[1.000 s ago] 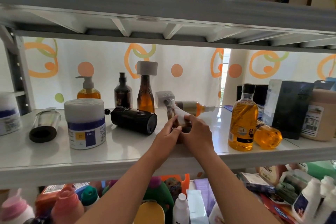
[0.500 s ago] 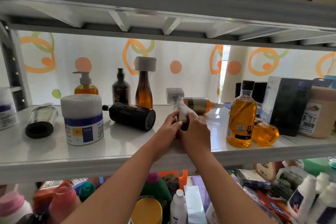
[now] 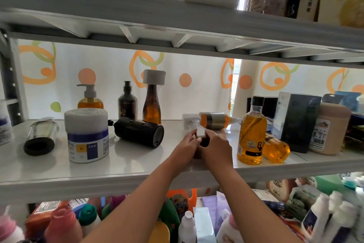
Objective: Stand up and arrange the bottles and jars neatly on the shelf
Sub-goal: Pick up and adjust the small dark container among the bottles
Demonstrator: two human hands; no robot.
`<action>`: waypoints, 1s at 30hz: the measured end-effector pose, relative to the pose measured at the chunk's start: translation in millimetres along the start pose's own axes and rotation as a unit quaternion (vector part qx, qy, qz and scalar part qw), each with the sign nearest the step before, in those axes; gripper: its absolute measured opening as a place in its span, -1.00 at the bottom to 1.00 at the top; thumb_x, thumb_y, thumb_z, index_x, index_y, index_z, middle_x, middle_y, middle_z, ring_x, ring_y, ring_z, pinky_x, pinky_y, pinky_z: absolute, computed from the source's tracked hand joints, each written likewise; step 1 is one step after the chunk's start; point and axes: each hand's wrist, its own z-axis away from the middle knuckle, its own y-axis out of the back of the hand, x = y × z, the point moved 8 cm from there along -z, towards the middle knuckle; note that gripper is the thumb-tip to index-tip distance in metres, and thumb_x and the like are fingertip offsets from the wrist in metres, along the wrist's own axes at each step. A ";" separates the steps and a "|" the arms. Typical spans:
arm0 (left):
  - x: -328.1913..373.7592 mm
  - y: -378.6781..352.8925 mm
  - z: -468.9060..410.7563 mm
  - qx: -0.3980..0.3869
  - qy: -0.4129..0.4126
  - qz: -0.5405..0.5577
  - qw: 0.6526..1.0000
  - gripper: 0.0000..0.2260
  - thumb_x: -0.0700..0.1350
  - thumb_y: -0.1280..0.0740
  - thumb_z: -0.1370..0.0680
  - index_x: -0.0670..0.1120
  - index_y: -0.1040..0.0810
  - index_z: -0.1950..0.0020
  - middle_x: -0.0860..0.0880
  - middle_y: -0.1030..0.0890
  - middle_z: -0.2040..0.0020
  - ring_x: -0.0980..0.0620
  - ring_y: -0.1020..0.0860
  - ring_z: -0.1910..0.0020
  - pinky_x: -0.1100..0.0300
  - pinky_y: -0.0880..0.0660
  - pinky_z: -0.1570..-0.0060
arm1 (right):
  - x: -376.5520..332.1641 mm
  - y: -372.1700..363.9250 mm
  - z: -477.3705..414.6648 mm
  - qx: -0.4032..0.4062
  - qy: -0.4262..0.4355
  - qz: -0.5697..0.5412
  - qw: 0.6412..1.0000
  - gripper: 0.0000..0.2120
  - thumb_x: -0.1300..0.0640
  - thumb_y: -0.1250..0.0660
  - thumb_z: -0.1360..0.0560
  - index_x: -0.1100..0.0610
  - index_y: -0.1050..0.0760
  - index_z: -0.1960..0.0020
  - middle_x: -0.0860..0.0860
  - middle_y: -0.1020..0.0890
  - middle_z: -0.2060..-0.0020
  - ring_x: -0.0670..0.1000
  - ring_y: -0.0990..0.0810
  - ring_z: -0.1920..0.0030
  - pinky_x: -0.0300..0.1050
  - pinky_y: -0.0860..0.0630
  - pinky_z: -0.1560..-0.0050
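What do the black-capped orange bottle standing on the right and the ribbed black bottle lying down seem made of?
The black-capped orange bottle looks like clear, glossy plastic or glass: amber liquid shows through. The ribbed black bottle is probably opaque plastic: fine ribs, soft sheen.

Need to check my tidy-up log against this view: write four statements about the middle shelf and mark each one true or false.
1. The black ribbed bottle lies on its side. True.
2. The white jar with the blue band is tipped over. False: it stands upright.
3. The left hand and right hand both hold the small dark bottle. True.
4. The tall yellow bottle lies flat. False: it stands upright.
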 end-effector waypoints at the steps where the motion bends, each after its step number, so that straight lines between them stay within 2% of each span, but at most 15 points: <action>1: -0.5 0.5 0.6 0.007 -0.002 -0.023 1.000 -0.57 -0.06 -0.09 -0.63 0.02 -0.15 -0.50 -0.05 -0.31 -0.44 -0.01 -0.31 -0.39 0.07 -0.26 -0.40 | -0.2 2.1 1.9 -0.002 0.000 0.001 1.000 -0.54 -0.02 -0.35 -0.46 0.06 -0.41 -0.33 0.13 -0.56 -0.12 0.08 -0.55 -0.11 -0.17 -0.44 -0.09; 4: -0.9 1.4 3.6 0.024 -0.011 -0.042 0.999 -0.57 -0.06 -0.10 -0.62 0.02 -0.18 -0.50 -0.07 -0.32 -0.45 -0.02 -0.31 -0.40 0.10 -0.25 -0.38 | -0.9 4.2 8.9 -0.011 -0.007 0.005 1.000 -0.50 -0.04 -0.35 -0.45 0.07 -0.38 -0.35 0.14 -0.54 -0.14 0.08 -0.55 -0.13 -0.17 -0.46 -0.10; 9: -2.6 -2.0 10.1 0.032 -0.018 -0.087 0.996 -0.56 -0.01 -0.10 -0.61 0.10 -0.15 -0.50 -0.08 -0.33 -0.45 -0.05 -0.34 -0.37 0.17 -0.30 -0.22 | -1.8 6.4 18.3 -0.022 -0.009 0.018 1.000 -0.46 -0.01 -0.36 -0.45 0.06 -0.33 -0.39 0.16 -0.49 -0.18 0.12 -0.54 -0.13 -0.12 -0.47 -0.14; 14: 0.7 -6.3 19.6 0.028 -0.021 -0.088 0.996 -0.56 0.01 -0.10 -0.60 0.13 -0.15 -0.49 -0.08 -0.33 -0.45 -0.07 -0.35 -0.36 -0.04 -0.34 -0.34 | -1.2 12.4 26.5 -0.016 -0.013 0.026 0.999 -0.45 0.03 -0.37 -0.45 0.07 -0.31 -0.39 0.17 -0.47 -0.18 0.13 -0.54 -0.12 -0.11 -0.48 -0.12; 18: 3.6 -11.1 27.2 0.025 -0.030 -0.119 0.992 -0.48 0.10 -0.11 -0.53 0.14 -0.12 -0.49 -0.08 -0.35 -0.44 -0.09 -0.36 -0.37 -0.08 -0.34 -0.34 | -2.7 17.4 31.8 -0.007 -0.009 0.045 0.999 -0.48 0.05 -0.33 -0.49 0.07 -0.29 -0.40 0.17 -0.45 -0.21 0.13 -0.55 -0.12 -0.12 -0.48 -0.11; 25: 4.3 -9.8 32.3 0.044 -0.048 -0.176 0.982 -0.52 0.03 -0.10 -0.60 0.10 -0.10 -0.52 -0.11 -0.36 -0.45 -0.10 -0.35 -0.40 0.09 -0.26 -0.32 | -4.0 22.5 41.8 0.007 -0.005 0.058 0.998 -0.48 0.03 -0.27 -0.52 0.06 -0.24 -0.44 0.15 -0.40 -0.28 0.13 -0.54 -0.16 -0.11 -0.48 -0.12; 30: -0.8 -9.5 35.9 0.040 -0.050 -0.176 0.982 -0.52 0.03 -0.07 -0.61 0.09 -0.08 -0.53 -0.14 -0.37 -0.43 -0.11 -0.38 -0.37 0.13 -0.31 -0.28 | -1.7 20.6 49.6 0.005 -0.011 0.051 0.999 -0.35 0.01 -0.32 -0.49 0.04 -0.12 -0.48 0.17 -0.37 -0.31 0.15 -0.50 -0.22 -0.10 -0.48 -0.15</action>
